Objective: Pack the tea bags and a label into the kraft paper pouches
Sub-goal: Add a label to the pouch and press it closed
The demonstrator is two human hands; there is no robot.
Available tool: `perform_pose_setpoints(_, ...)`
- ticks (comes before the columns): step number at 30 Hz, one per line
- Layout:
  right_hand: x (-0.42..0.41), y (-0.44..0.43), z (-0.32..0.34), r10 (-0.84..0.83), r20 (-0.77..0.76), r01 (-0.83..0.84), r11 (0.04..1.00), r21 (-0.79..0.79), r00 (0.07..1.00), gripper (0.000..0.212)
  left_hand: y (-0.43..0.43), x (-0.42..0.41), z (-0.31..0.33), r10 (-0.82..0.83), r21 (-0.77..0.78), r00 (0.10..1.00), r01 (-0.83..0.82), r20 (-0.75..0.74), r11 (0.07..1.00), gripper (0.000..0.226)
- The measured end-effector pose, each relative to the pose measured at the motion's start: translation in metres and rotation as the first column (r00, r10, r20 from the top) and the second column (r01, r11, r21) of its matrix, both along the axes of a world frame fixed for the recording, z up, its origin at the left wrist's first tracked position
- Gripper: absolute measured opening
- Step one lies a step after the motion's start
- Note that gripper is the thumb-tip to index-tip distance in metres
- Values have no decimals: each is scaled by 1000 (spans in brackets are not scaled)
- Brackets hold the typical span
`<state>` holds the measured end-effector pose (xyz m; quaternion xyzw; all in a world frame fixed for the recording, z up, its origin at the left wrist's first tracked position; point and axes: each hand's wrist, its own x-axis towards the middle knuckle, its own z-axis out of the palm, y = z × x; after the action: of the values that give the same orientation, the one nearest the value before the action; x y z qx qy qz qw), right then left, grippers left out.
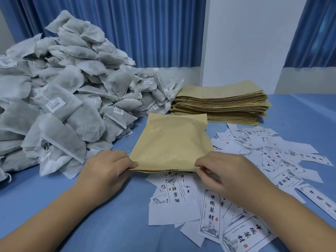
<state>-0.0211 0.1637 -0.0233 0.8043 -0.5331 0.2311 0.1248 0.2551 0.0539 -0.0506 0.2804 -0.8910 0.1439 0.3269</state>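
A bulging kraft paper pouch (172, 142) lies flat on the blue table in front of me, its near edge over some labels. My left hand (107, 170) pinches the pouch's near left corner. My right hand (223, 171) pinches its near right corner. A big heap of grey-white tea bags (63, 91) fills the left side. White printed labels (263, 160) lie scattered to the right and near me. What the pouch contains is hidden.
A tall stack of flat kraft pouches (221, 104) sits behind the pouch, at the back centre. Blue curtains and a white wall close off the far side. Bare blue table (109, 224) lies between my forearms.
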Motion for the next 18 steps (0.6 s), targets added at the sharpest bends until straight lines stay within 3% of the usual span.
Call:
perform_pose_setpoints(3,-9,3,-1,51,-49,-52,999,-15,998,18,-3,4,-4,9,32,997,-6,-75,999,29)
perform_pose_setpoints(8,-16,1,-8,-46,-88,33,988,-148,995,35,-3,5,-4,-50,35,994,53,-95,998,38)
perform_pose_setpoints(14,-13,-2,-12,-84,-11,81,984,-158,996,33,1,4,0,-16,18,999,17,-38,1000,27)
perform_pose_setpoints(18,-9,1,-9,-63,-74,49,983,-177,995,29,2,4,-2,-6,46,998,9,-56,999,31)
